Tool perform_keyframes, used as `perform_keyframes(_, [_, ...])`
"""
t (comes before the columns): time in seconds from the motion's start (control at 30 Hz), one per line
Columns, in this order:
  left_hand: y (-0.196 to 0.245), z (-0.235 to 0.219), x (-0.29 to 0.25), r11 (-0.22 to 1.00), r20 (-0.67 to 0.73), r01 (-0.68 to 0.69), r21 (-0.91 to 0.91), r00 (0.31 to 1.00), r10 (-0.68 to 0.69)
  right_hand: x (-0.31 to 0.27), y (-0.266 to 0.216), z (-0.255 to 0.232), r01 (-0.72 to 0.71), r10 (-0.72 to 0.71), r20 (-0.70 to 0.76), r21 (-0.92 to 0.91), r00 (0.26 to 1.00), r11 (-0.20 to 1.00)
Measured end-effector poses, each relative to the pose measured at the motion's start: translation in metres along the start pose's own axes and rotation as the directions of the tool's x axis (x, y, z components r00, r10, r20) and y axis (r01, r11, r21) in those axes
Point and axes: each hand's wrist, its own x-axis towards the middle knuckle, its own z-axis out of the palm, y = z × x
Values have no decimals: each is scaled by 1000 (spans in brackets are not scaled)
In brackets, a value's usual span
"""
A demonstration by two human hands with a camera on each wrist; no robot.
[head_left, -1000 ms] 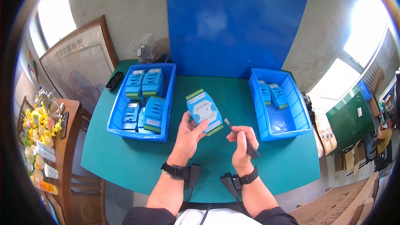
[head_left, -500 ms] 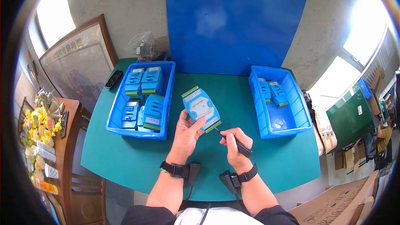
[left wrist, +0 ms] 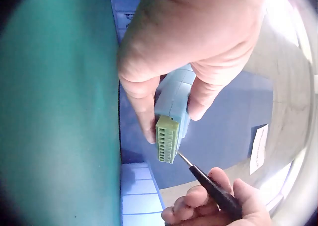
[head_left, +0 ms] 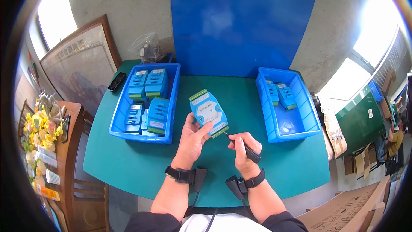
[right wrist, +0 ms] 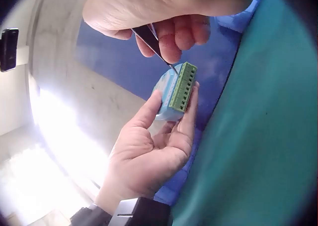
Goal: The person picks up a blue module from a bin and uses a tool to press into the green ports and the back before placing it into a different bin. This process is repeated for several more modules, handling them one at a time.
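Note:
My left hand (head_left: 192, 139) holds a light-blue electronic module (head_left: 209, 111) above the table, thumb on its labelled face and fingers behind. Green terminal blocks run along both ends of this module; the near one (left wrist: 166, 140) shows its row of openings in the left wrist view. In my right hand (head_left: 245, 152) is a slim black-handled screwdriver (left wrist: 214, 188), gripped between thumb and curled fingers. Its thin metal tip meets the module's edge beside the near terminal block (right wrist: 184, 88), as both wrist views show.
On the left of the green table (head_left: 206, 180) a blue bin (head_left: 116, 124) holds several similar modules. Another blue bin (head_left: 296, 131) on the right contains a few. A black object (head_left: 117, 82) lies beside the left bin, and a clear plastic bag (head_left: 148, 45) sits behind it.
The right hand has moved left and brought the screwdriver's tip from beside the module to its near terminal end. Over the last half second the module has shifted only slightly.

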Motion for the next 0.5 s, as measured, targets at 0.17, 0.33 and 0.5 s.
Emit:
perform_keyframes(0.17, [-1,-1,1,999,5,-10,35,1000,10,3,-1,1,23,-22,15,-75,1000,997])
perform_keyframes(0.33, [0,1,0,999,-4,-14,32,1000,14,2,0,0,-15,12,-34,-92,999,996])
perform_keyframes(0.5, [-1,0,0,1000,7,-14,20,1000,14,2,-1,0,-2,-4,-57,-107,998,994])
